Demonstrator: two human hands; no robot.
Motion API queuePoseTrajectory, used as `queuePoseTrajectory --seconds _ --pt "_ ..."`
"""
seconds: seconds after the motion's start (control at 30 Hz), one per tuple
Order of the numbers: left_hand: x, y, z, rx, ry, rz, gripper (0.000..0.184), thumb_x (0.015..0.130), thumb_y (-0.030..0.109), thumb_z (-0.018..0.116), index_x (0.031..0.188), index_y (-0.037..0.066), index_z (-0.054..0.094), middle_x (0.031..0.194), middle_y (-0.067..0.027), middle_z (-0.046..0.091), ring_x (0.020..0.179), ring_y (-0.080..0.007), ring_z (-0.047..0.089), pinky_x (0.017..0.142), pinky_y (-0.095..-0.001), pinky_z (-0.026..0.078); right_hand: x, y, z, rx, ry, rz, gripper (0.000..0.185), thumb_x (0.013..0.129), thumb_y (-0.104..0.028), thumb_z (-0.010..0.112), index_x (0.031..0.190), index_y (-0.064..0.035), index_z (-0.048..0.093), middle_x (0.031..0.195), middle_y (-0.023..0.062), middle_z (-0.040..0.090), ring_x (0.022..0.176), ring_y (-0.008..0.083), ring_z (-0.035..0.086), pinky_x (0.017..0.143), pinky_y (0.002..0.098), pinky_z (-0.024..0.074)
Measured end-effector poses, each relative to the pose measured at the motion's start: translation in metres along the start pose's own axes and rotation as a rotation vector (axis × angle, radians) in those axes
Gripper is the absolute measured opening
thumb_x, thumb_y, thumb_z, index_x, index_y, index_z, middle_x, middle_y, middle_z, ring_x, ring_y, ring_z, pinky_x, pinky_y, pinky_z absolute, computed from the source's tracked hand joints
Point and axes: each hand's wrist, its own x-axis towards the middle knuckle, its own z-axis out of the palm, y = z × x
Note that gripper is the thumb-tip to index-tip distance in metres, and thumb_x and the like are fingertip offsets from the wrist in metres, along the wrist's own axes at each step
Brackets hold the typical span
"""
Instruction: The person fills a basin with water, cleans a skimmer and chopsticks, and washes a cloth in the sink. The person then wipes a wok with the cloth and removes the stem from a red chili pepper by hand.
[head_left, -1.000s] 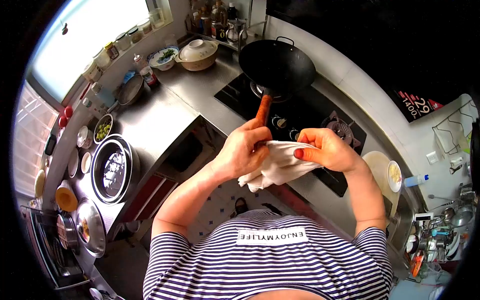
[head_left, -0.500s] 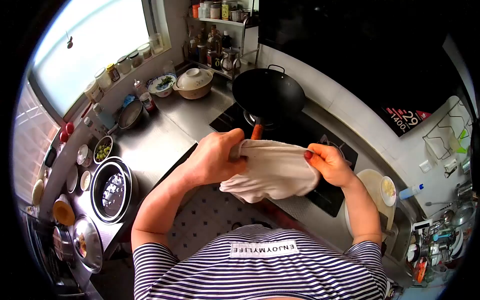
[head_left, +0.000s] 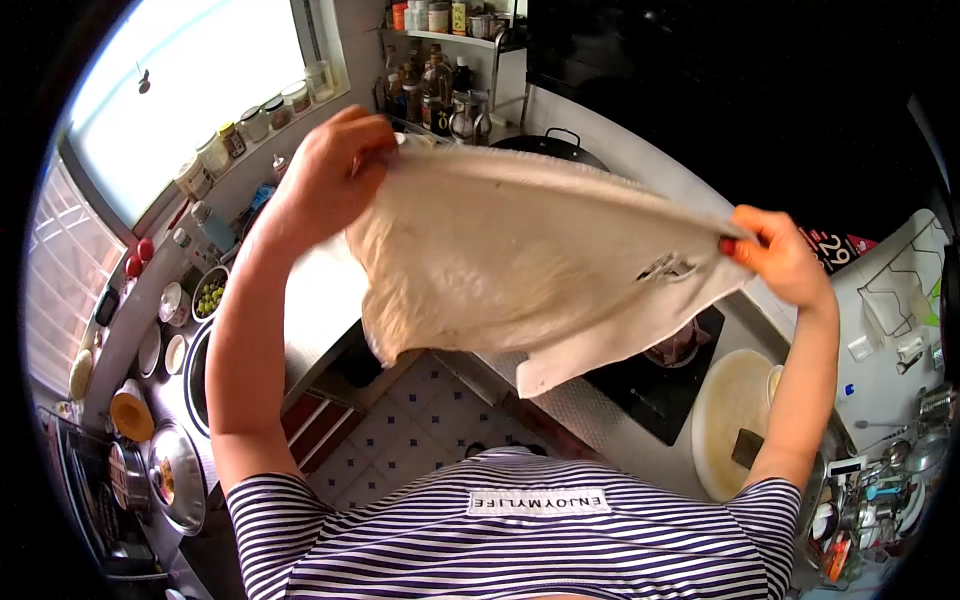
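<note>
A beige, stained cloth (head_left: pixel 480 250) hangs stretched out between my two hands, with a ragged hole near its right end. My left hand (head_left: pixel 335 170) is closed on its upper left corner, raised high. My right hand (head_left: pixel 780 250) pinches the upper right corner between thumb and fingers. Behind the cloth, only the far rim and loop handle of the black wok (head_left: pixel 560 147) show. Part of the black stove top (head_left: pixel 650 400) appears below the cloth's lower edge.
A round cutting board (head_left: pixel 725 420) with a cleaver (head_left: pixel 747 447) on it lies at right. At left are a bowl of green pieces (head_left: pixel 210 295) and a steel lid (head_left: pixel 180 480). Bottles (head_left: pixel 435 90) fill the back shelf, and jars (head_left: pixel 253 125) line the sill.
Both hands have moved up and apart, the left up and leftward, the right up and rightward. The bunched cloth is now spread wide and hides most of the wok.
</note>
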Motion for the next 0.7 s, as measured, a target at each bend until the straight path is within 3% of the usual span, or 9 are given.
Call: queuePoseTrajectory --seconds 0.03,0.1,0.13,0.17,0.27,0.33,0.43,0.53,0.7 --pt "0.013 -0.007 0.003 0.003 0.003 -0.001 0.013 0.071 -0.007 0.045 0.079 0.001 0.051 0.079 -0.0086 0.049 0.071 -0.02 0.051 0.057 -0.0326 0.048 0.014 0.002 -0.007 -0.048 0.019 0.008 0.012 0.079 -0.012 0.057 0.08 0.0003 0.058 0.065 -0.0043 0.049 0.062 0.0043 0.041 0.054 0.0215 0.0349" --pt "0.042 -0.025 0.02 -0.218 -0.068 -0.347 0.018 0.073 0.0 0.046 0.088 0.0 0.055 0.082 -0.0169 0.058 0.077 -0.0299 0.057 0.066 -0.0374 0.045 0.042 0.009 -0.017 -0.157 0.056 0.033 0.018 0.082 -0.017 0.055 0.079 0.0009 0.058 0.062 -0.0036 0.048 0.062 0.0049 0.038 0.054 0.0224 0.0342" --pt "0.056 -0.043 0.036 0.014 -0.037 -0.208 0.023 0.073 0.0 0.045 0.093 0.002 0.056 0.089 -0.0187 0.059 0.087 -0.0337 0.056 0.073 -0.0396 0.045 0.06 0.024 -0.019 -0.188 0.087 0.063 0.019 0.081 -0.019 0.056 0.078 0.0 0.058 0.061 -0.0025 0.048 0.061 0.0059 0.038 0.054 0.0239 0.0341" --pt "0.071 -0.069 0.059 0.022 0.009 -0.179 0.027 0.072 0.001 0.043 0.096 0.004 0.056 0.092 -0.0184 0.059 0.088 -0.0364 0.055 0.073 -0.0405 0.044 0.078 0.038 -0.021 -0.221 0.125 0.097 0.018 0.081 -0.018 0.056 0.079 0.0 0.058 0.062 -0.0019 0.049 0.061 0.0063 0.039 0.055 0.0234 0.0342" --pt "0.124 -0.086 0.091 0.098 0.102 -0.308 0.025 0.075 0.004 0.041 0.098 0.007 0.05 0.093 -0.0163 0.058 0.088 -0.0354 0.055 0.072 -0.0414 0.045 0.134 0.072 -0.034 -0.404 0.317 0.124 0.018 0.081 -0.017 0.056 0.084 -0.0004 0.06 0.066 0.0041 0.056 0.064 0.0109 0.049 0.061 0.0259 0.0393" --pt "0.158 -0.085 0.092 0.298 0.242 -0.302 0.021 0.077 0.006 0.042 0.096 0.009 0.049 0.091 -0.016 0.057 0.085 -0.035 0.056 0.069 -0.0428 0.046 0.171 0.089 -0.053 -0.408 0.558 0.07 0.023 0.078 -0.018 0.053 0.097 -0.0062 0.06 0.086 0.0151 0.062 0.08 0.0251 0.059 0.072 0.0331 0.0441" --pt "0.202 -0.086 0.079 0.326 0.497 -0.199 0.021 0.078 0.008 0.044 0.098 0.011 0.048 0.09 -0.015 0.056 0.082 -0.0346 0.057 0.067 -0.0426 0.047 0.196 0.089 -0.085 -0.615 0.898 -0.067 0.024 0.079 -0.016 0.051 0.099 -0.0062 0.06 0.092 0.0134 0.059 0.083 0.0273 0.058 0.073 0.0345 0.0444" --pt "0.218 -0.091 0.066 0.396 0.557 -0.094 0.022 0.077 0.008 0.045 0.098 0.013 0.048 0.089 -0.0116 0.055 0.08 -0.0317 0.057 0.065 -0.0425 0.047 0.193 0.08 -0.103 -0.606 0.903 -0.159 0.024 0.078 -0.016 0.051 0.099 -0.0056 0.059 0.089 0.0129 0.056 0.08 0.0274 0.056 0.07 0.033 0.0445" --pt "0.165 -0.096 0.101 0.398 0.48 0.011 0.022 0.076 0.005 0.047 0.097 0.01 0.048 0.082 -0.0104 0.051 0.063 -0.0306 0.057 0.049 -0.0376 0.047 0.175 0.12 -0.057 -0.614 0.849 -0.391 0.022 0.069 0.003 0.056 0.091 -0.0008 0.058 0.085 0.0104 0.054 0.075 0.0246 0.055 0.064 0.032 0.0441"
